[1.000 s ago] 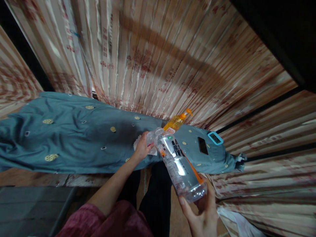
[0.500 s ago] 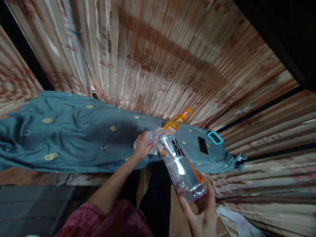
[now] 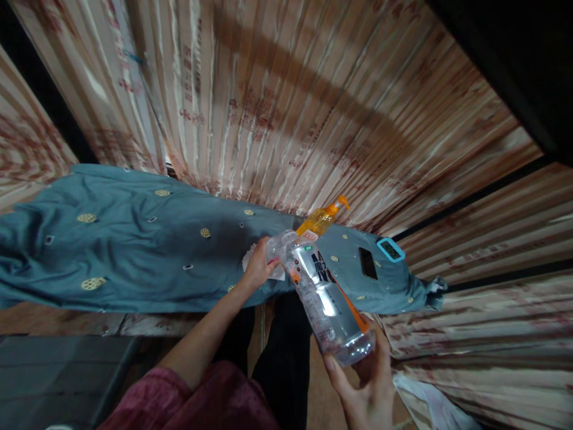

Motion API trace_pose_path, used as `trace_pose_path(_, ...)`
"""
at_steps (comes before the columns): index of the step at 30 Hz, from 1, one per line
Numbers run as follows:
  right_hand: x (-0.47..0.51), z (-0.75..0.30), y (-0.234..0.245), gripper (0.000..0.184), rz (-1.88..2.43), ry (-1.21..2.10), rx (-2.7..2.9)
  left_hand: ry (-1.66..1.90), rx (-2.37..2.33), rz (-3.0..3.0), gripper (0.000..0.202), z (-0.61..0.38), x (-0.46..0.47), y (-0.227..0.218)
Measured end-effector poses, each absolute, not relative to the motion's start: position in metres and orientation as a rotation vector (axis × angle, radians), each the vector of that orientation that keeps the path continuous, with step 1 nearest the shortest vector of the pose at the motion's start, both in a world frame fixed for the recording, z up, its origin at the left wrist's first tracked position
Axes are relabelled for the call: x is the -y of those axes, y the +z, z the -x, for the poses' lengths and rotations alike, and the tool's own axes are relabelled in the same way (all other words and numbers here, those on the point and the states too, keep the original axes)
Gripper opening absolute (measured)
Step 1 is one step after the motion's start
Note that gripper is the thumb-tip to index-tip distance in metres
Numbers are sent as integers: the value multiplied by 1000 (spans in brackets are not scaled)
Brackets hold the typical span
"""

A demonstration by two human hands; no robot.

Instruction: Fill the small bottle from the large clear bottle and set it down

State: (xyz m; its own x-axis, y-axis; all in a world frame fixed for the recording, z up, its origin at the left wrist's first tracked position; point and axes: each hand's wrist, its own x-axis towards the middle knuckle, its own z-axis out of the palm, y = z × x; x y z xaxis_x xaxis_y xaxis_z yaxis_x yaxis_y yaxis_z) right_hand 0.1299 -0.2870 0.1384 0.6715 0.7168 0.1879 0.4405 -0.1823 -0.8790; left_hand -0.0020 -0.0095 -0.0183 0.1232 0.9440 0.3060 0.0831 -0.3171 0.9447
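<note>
A large clear plastic bottle (image 3: 324,298) with an orange and black label lies tilted in front of me. My right hand (image 3: 364,388) cups its base from below, fingers wrapped round it. My left hand (image 3: 258,267) is closed round the bottle's neck end, above a white tissue (image 3: 249,259) that lies on the blue-grey patterned cloth (image 3: 134,251). Just behind the bottle's neck stands an orange pump bottle (image 3: 320,221).
A black phone (image 3: 367,264) and a small blue-framed timer (image 3: 390,250) lie on the cloth to the right. Striped pink-and-cream curtains (image 3: 290,107) hang behind. A dark surface (image 3: 54,376) sits at the lower left; my dark trousers show below the cloth's edge.
</note>
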Motion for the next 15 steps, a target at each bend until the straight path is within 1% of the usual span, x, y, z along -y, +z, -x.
trace_pose_path(3,287,-130,139,116,1833,326,922,1324,-1021,-1551,64,2,10,-19)
trace_pose_path(7,287,-131,138,112,1824,309,929,1343,-1009,-1527,68,0,9,-21)
trace_pose_path(12,287,-130,138,114,1827,323,911,1352,-1007,-1514,66,-1,7,-24)
trace_pose_path(15,287,-129,139,112,1835,311,904,1354,-995,-1523,65,0,7,-24)
